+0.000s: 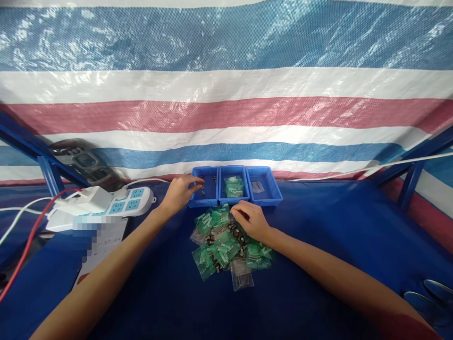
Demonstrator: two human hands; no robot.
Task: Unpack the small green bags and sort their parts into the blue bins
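My left hand (181, 192) is at the left edge of the left blue bin (208, 204), thumb and forefinger slightly apart over its inside. A few small metal screws (203, 192) lie in that bin, one just below the fingertips. My right hand (252, 221) is on the far right part of a mixed pile, its fingers curled together; whatever they pinch is hidden. The pile holds green plastic packets (225, 248) of pale slim pieces, clear packets (242, 278) and loose dark metal screws (236, 232).
The middle bin (232, 202) contains green packets, and the right bin (272, 191) one clear packet. At left are a white power strip (132, 200) with cables, a sheet of paper (106, 241) and a dark device (87, 160). Behind hangs a striped tarp (226, 113).
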